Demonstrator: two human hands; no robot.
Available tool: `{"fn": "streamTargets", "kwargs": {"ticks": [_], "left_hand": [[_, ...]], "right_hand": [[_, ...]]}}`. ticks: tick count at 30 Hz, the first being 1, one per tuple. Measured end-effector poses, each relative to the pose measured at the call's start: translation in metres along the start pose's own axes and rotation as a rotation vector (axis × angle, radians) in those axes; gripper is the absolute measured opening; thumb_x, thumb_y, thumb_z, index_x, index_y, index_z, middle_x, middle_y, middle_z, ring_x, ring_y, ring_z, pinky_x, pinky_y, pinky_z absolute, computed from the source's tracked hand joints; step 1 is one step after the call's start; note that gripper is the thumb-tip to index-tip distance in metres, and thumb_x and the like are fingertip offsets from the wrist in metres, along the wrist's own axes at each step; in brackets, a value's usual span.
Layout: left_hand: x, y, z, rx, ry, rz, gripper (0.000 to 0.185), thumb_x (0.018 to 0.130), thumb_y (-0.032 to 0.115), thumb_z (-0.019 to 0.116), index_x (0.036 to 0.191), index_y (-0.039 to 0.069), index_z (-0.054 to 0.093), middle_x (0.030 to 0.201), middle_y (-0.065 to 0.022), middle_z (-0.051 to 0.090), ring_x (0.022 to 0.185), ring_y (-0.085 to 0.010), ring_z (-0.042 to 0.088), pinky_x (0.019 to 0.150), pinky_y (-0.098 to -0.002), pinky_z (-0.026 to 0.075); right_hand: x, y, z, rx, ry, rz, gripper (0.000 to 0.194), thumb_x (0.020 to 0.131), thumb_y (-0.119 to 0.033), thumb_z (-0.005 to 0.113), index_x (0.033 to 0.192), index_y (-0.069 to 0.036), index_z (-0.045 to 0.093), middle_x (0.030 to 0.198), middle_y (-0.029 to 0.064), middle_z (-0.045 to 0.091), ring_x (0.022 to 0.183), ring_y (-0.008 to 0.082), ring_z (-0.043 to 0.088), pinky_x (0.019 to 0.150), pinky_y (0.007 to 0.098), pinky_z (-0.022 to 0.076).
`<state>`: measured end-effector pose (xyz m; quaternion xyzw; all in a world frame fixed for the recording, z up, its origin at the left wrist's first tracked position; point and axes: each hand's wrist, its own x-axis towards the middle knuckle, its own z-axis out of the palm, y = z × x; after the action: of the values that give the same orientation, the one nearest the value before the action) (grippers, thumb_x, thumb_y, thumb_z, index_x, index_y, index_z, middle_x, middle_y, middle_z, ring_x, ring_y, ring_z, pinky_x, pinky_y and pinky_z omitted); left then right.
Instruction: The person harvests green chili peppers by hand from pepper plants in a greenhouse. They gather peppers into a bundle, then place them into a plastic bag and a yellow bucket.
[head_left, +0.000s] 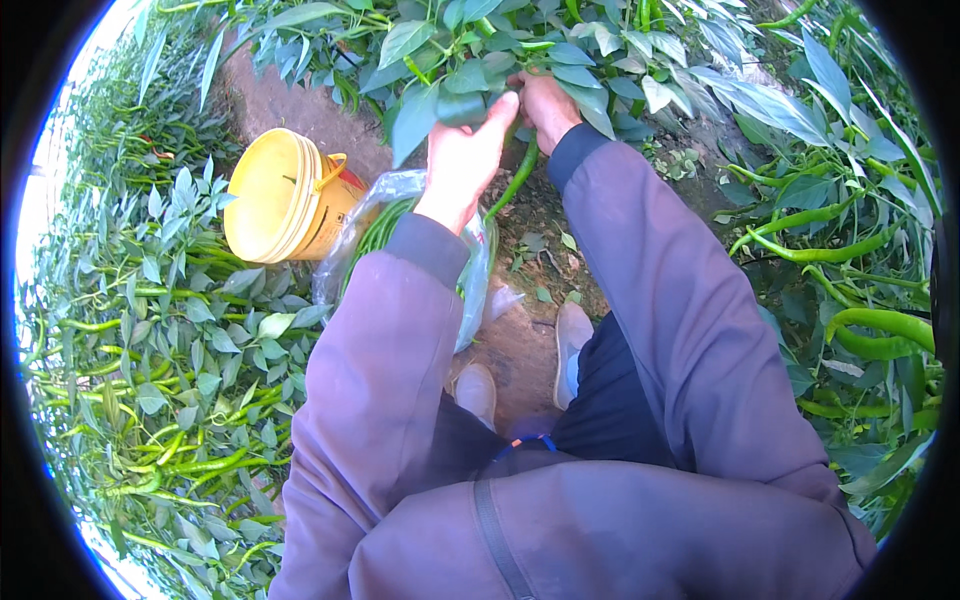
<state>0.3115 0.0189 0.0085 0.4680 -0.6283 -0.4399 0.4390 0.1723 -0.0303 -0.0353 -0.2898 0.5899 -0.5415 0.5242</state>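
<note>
Both hands reach into the foliage of a pepper plant (469, 75) in front of me. My left hand (465, 161) is at the edge of the leaves with its thumb raised, and its fingers are partly hidden. Just to the right, my right hand (547, 109) bends in under the leaves, so its fingertips cannot be seen clearly. A long green chili pepper (517, 180) slants down below the two hands; what holds its upper end is hidden. Under my left wrist stands a clear plastic bag (474, 277) with many long green peppers (382, 229) inside.
A yellow plastic bucket (262, 195) with a yellow handle is tilted, left of the bag. Dense pepper plants (187, 360) line the left side. More plants with hanging green peppers (832, 247) crowd the right. My shoes (476, 390) stand on bare soil (517, 352).
</note>
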Motion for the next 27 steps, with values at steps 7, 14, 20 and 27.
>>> {"fn": "streamTargets", "kwargs": {"ticks": [7, 14, 20, 27], "left_hand": [[0.015, 0.004, -0.009, -0.368, 0.060, -0.183, 0.031, 0.101, 0.023, 0.067, 0.126, 0.004, 0.066, 0.119, -0.0099, 0.073, 0.110, -0.0241, 0.069, 0.102, -0.0430, 0.052], [0.021, 0.024, -0.044, -0.615, 0.002, -0.427, 0.023, 0.106, 0.020, 0.051, 0.113, 0.000, 0.057, 0.100, -0.0125, 0.066, 0.093, -0.0283, 0.067, 0.094, -0.0477, 0.058], [0.037, 0.027, -0.065, -0.592, -0.066, -0.462, 0.022, 0.106, 0.020, 0.052, 0.116, 0.001, 0.056, 0.093, -0.0087, 0.063, 0.079, -0.0222, 0.060, 0.078, -0.0412, 0.057], [0.041, 0.044, -0.091, -0.616, -0.264, -0.496, 0.032, 0.108, 0.021, 0.043, 0.129, 0.002, 0.058, 0.085, -0.0042, 0.060, 0.068, -0.0166, 0.054, 0.070, -0.0349, 0.052]], "right_hand": [[0.013, 0.020, -0.001, -0.007, 0.002, -0.078, 0.040, 0.105, -0.040, 0.048, 0.129, -0.012, 0.062, 0.127, 0.0085, 0.059, 0.110, 0.0246, 0.052, 0.092, 0.0479, 0.0432], [0.015, 0.030, 0.007, 0.176, -0.081, -0.111, 0.047, 0.099, -0.044, 0.066, 0.138, -0.017, 0.060, 0.128, 0.0034, 0.060, 0.109, 0.0160, 0.055, 0.082, 0.0382, 0.0462], [0.011, 0.018, 0.014, 0.225, -0.242, -0.231, 0.044, 0.098, -0.036, 0.071, 0.134, -0.013, 0.062, 0.119, 0.0001, 0.064, 0.089, 0.0120, 0.059, 0.076, 0.0268, 0.0460], [0.000, -0.002, 0.028, 0.035, -0.210, -0.476, 0.038, 0.098, -0.039, 0.069, 0.123, -0.010, 0.069, 0.114, 0.0041, 0.069, 0.101, 0.0160, 0.060, 0.090, 0.0338, 0.0474]]}}
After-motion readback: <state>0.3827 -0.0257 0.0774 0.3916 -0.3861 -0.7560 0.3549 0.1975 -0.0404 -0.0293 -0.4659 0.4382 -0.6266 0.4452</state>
